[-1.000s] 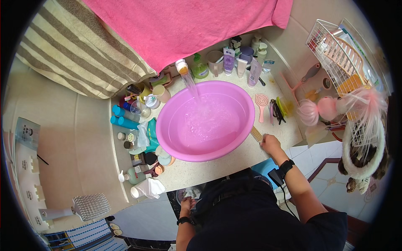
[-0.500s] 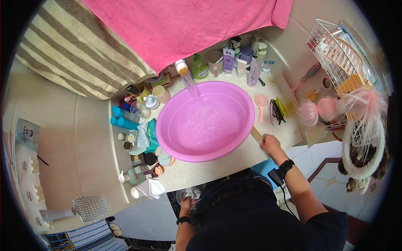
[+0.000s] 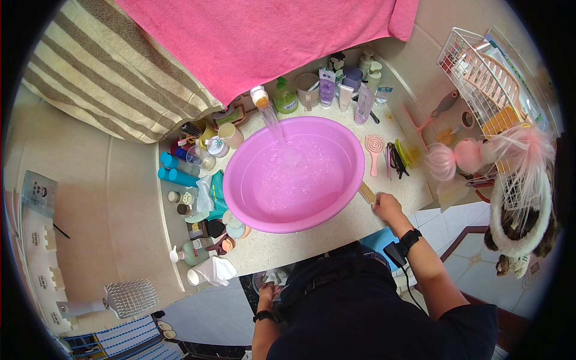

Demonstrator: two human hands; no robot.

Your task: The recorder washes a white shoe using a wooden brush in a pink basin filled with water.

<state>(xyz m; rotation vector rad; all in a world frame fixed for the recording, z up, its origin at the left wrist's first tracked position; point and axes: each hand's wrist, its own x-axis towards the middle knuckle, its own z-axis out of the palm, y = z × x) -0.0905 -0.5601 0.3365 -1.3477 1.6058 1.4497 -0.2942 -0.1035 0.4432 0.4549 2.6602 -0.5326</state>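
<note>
A pink-purple oval basin (image 3: 294, 225) stands on the speckled counter. Water runs from a white faucet (image 3: 260, 96) into it, and the water inside is rippled and bubbly. Right of the basin, my right hand (image 3: 389, 208) is closed at the near end of a tan brush (image 3: 366, 192) with a dotted surface, which lies by the basin's rim; the fingers are partly hidden. My left hand (image 3: 268, 291) hangs below the counter's front edge beside my dark clothing, fingers curled; whether it holds anything cannot be made out.
Bottles, jars and cups crowd the counter's left side, including a pump bottle (image 3: 194, 254). Tubes and a green soap bottle (image 3: 286, 98) stand behind. A pink hairbrush (image 3: 374, 153) and black clips lie right. A wire rack (image 3: 480, 78) hangs on the wall, towels (image 3: 270, 42) above.
Water keeps running, and the ripples and bubbles in the basin have spread wider. Both hands look to be in the same places.
</note>
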